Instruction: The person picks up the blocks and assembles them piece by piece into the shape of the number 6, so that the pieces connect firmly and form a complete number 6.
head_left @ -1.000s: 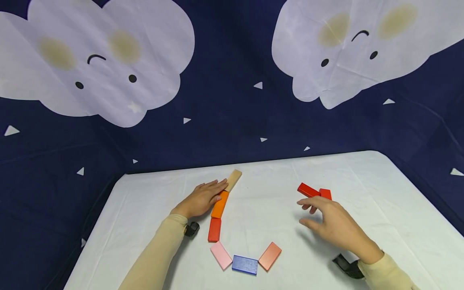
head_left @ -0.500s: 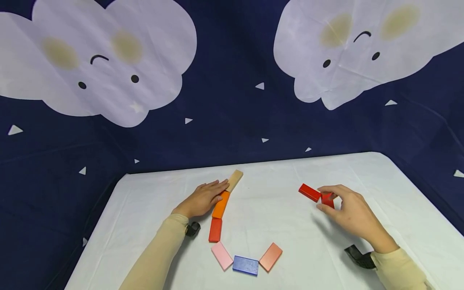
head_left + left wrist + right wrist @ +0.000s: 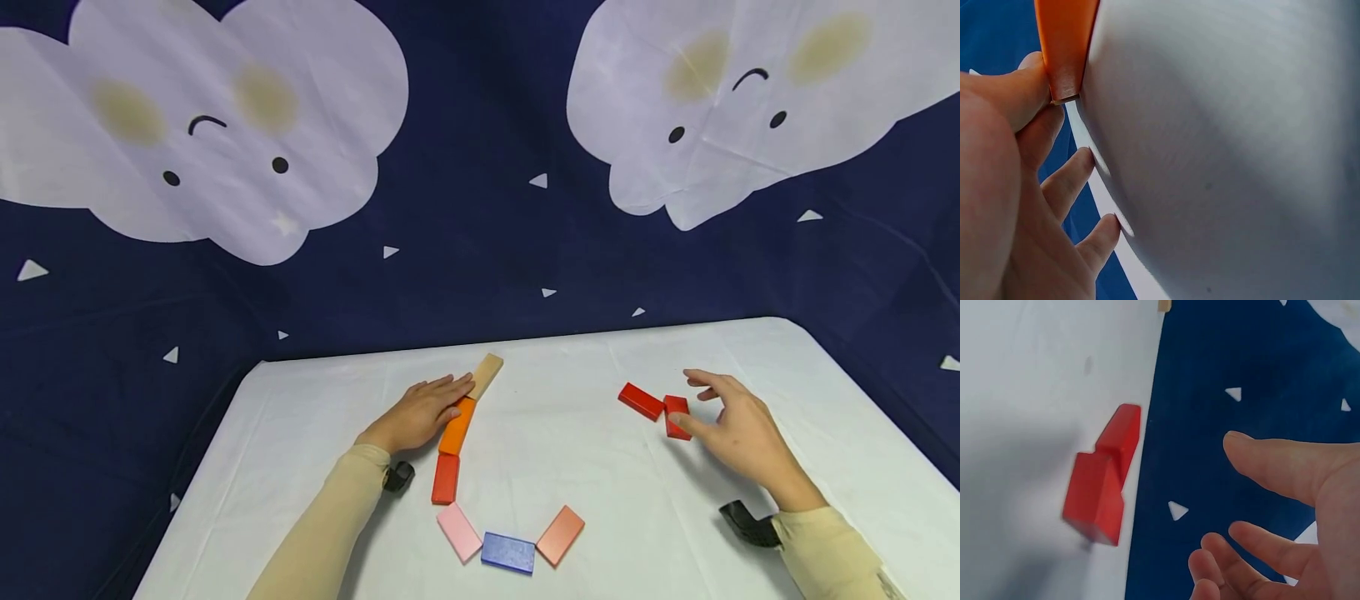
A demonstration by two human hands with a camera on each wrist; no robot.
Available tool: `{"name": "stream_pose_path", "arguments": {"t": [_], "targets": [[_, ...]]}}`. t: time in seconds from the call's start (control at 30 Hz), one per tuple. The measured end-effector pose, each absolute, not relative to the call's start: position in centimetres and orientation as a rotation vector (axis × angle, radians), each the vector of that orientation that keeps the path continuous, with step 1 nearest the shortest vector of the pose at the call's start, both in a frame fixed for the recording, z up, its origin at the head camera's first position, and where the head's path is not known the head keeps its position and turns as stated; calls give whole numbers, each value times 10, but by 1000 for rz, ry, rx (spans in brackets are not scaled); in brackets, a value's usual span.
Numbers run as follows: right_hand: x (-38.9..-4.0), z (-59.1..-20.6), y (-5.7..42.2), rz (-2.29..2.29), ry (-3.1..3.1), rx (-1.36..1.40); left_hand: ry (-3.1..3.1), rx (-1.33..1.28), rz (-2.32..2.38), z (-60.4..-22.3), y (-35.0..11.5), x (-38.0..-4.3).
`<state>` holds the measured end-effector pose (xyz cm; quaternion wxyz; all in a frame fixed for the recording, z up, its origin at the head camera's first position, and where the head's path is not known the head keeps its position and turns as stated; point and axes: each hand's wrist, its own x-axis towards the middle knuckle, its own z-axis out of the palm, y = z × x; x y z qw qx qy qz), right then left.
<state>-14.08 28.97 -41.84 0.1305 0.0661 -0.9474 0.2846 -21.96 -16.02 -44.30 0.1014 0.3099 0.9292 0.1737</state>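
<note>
My left hand [image 3: 418,412] lies beside the orange block [image 3: 457,425], its fingers straight out along the joint with the natural wood block [image 3: 487,375]. In the left wrist view the thumb and index finger are right at the end of the orange block [image 3: 1067,50]. On the right, two red blocks meet at a corner: a slanted one [image 3: 641,402] and a more upright-lying one [image 3: 676,407]. Above the latter hovers my right hand [image 3: 738,429], thumb and fingers spread apart. The right wrist view has both red blocks [image 3: 1094,500] left of the hand [image 3: 1285,550], nothing held.
Below the orange block, a red block [image 3: 446,478], a pink block [image 3: 459,532], a blue block [image 3: 508,552] and a salmon block [image 3: 560,536] continue the curve on the white table [image 3: 570,450]. A dark blue cloth [image 3: 465,208] with clouds hangs behind.
My right hand moved right and reached the nearer red block, turning it slightly against its neighbour, then lifted its fingers off. The left hand has stayed in place.
</note>
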Motion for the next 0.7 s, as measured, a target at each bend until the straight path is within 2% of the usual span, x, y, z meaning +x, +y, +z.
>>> {"name": "stream_pose_path", "arguments": {"t": [0.7], "targets": [[-154, -443, 309, 916, -2993, 115, 2754, 931, 512, -445, -161, -219]]}}
